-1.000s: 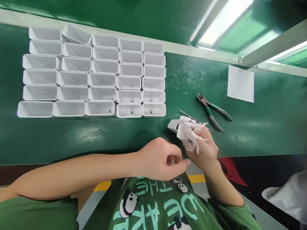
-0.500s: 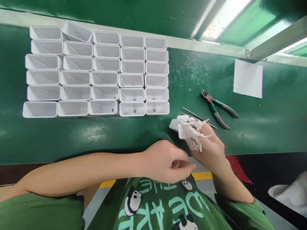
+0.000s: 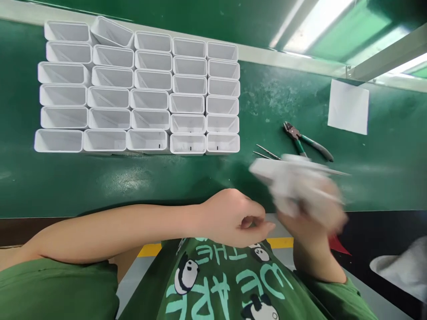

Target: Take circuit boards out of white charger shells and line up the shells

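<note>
My left hand (image 3: 233, 218) is closed near the bench edge, in front of my shirt. Its thumb and curled forefinger come together, and anything between them is hidden. My right hand (image 3: 313, 213), smeared by motion, grips a white plastic piece (image 3: 267, 169) whose exact kind I cannot make out. Ragged white coverings seem to wrap its fingers. Just behind that piece lie thin metal tweezers (image 3: 267, 151), partly covered by it. Pliers (image 3: 305, 140) with green and grey handles rest beyond, one handle partly hidden.
Rows of white open-topped bins (image 3: 150, 104) stand on the green bench (image 3: 140, 178) to the left, one at the back askew. Several front bins on the right show a small black mark inside. A white square sheet (image 3: 348, 106) lies at the back right, under a metal post (image 3: 387, 58).
My right hand has swung right with the white piece, now blurred and covering part of the tweezers and pliers. My left hand keeps its closed pose. The view has shifted slightly.
</note>
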Action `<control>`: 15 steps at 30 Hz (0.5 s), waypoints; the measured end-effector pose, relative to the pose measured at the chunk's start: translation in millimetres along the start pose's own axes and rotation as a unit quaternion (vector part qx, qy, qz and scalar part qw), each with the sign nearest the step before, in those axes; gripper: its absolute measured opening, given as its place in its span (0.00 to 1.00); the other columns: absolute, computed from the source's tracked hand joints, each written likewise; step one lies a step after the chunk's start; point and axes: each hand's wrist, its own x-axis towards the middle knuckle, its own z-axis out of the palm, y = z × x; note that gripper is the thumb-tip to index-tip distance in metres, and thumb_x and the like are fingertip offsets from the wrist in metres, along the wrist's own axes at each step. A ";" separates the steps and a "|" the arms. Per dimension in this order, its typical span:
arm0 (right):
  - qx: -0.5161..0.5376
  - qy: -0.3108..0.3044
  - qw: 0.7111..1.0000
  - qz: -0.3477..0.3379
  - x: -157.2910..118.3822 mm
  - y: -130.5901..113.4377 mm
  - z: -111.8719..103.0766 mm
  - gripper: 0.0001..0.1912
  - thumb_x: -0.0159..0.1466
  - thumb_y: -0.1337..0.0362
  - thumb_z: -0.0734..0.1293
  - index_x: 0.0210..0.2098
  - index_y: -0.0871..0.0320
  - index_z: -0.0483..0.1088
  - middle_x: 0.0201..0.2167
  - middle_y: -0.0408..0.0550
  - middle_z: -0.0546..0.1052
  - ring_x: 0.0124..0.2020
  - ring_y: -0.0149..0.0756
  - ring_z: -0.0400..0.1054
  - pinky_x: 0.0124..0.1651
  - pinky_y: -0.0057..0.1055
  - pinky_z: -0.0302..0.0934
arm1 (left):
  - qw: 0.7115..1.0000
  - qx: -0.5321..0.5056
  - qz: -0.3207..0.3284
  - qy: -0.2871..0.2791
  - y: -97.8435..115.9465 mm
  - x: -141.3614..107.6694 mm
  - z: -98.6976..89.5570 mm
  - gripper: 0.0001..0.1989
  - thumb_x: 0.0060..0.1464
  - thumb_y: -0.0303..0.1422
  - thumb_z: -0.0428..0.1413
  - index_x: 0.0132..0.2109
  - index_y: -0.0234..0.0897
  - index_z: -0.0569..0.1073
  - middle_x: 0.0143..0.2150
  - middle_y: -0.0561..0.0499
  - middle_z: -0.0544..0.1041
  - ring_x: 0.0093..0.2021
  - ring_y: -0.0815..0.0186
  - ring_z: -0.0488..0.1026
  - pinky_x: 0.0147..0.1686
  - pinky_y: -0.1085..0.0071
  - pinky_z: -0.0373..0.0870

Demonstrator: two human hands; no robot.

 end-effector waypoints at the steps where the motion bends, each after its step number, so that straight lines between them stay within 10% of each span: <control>1: -0.019 0.007 1.000 -0.006 0.8 -0.2 2.6 0.20 0.65 0.69 0.65 0.56 0.51 0.68 0.45 0.54 0.75 0.47 0.51 0.73 0.40 0.42 0.72 | 1.000 -0.005 -0.001 0.002 0.0 -0.4 0.3 0.13 0.58 0.31 0.55 0.25 0.32 0.71 0.17 0.56 0.68 0.19 0.76 0.62 0.20 0.79 0.59; 6: -0.049 0.018 0.998 -0.032 9.0 -1.1 6.9 0.22 0.62 0.73 0.67 0.55 0.53 0.68 0.50 0.54 0.74 0.52 0.46 0.72 0.46 0.36 0.71 | 0.999 0.010 0.031 0.009 -0.7 -3.3 2.7 0.13 0.58 0.32 0.57 0.26 0.34 0.70 0.16 0.57 0.69 0.18 0.76 0.64 0.21 0.80 0.61; 10: 0.181 0.099 0.974 0.092 16.8 -16.1 -0.7 0.25 0.62 0.70 0.70 0.57 0.49 0.67 0.53 0.50 0.73 0.53 0.42 0.71 0.53 0.37 0.70 | 0.954 0.148 0.227 0.128 -4.7 -0.1 -5.0 0.09 0.60 0.37 0.54 0.36 0.34 0.71 0.20 0.57 0.69 0.18 0.73 0.64 0.17 0.74 0.59; 15: 0.593 0.156 0.725 0.314 38.0 -52.7 -6.6 0.16 0.65 0.57 0.70 0.52 0.48 0.71 0.48 0.45 0.77 0.45 0.35 0.75 0.40 0.27 0.74 | 0.866 0.248 0.278 0.335 -5.4 12.0 -29.8 0.28 0.53 0.47 0.61 0.53 0.32 0.68 0.44 0.43 0.73 0.44 0.62 0.74 0.40 0.66 0.76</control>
